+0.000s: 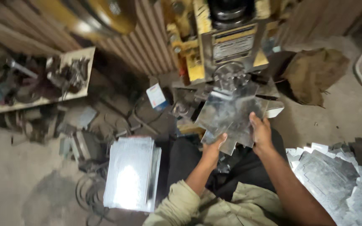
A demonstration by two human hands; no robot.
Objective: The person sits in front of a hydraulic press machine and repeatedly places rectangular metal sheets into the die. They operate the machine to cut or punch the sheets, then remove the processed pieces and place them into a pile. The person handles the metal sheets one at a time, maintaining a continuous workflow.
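A shiny notched metal sheet [227, 114] lies flat in front of a yellow press machine [227, 39], its far edge under the machine's round steel tool [230, 74]. My left hand [213, 148] grips the sheet's near left corner. My right hand [260, 132] holds its near right edge, thumb on top. Both forearms reach forward over my dark trousers.
A stack of plain metal sheets [130, 173] lies on the floor to my left. A heap of notched cut sheets [336, 180] lies at my right. Scrap parts and tools sit on a board [42, 79] at far left. A brown sack [315, 73] rests right of the machine.
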